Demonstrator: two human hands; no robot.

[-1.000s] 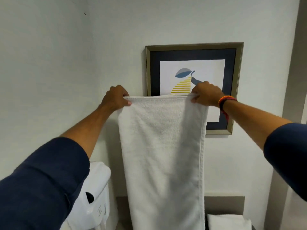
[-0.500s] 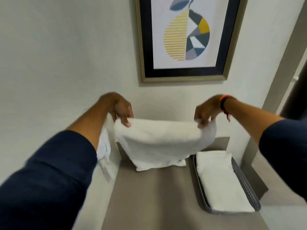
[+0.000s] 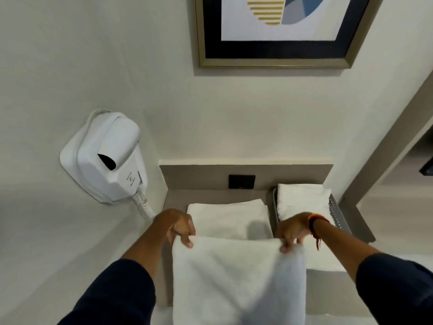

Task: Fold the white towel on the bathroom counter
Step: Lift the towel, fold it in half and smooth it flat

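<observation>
The white towel (image 3: 236,273) is being held up by its upper edge, one corner in each hand. The left corner is being pinched by the left hand (image 3: 179,227), thumb over the front of the cloth and fingers curled behind it; the right corner is being pinched in the same way by the right hand (image 3: 293,231), whose fingertips (image 3: 284,249) are showing over the hem. Held apart like this, the edge is being kept taut and level, probably so that the corners can be laid squarely for the next fold.

Beyond the two grips, the far part of the towel is lying flat on the counter (image 3: 178,200), close to the back wall. Below the grips, the near part is hanging toward the person, and its lower end is being cut off by the bottom of the picture.

Just to the right of the right-hand grip, a grey perforated tray (image 3: 337,214) is standing on the counter, and another folded white towel (image 3: 302,199) is lying in it. The tray's near end is being hidden behind the raised cloth and the right forearm, so how much more it is holding cannot be told.
</observation>
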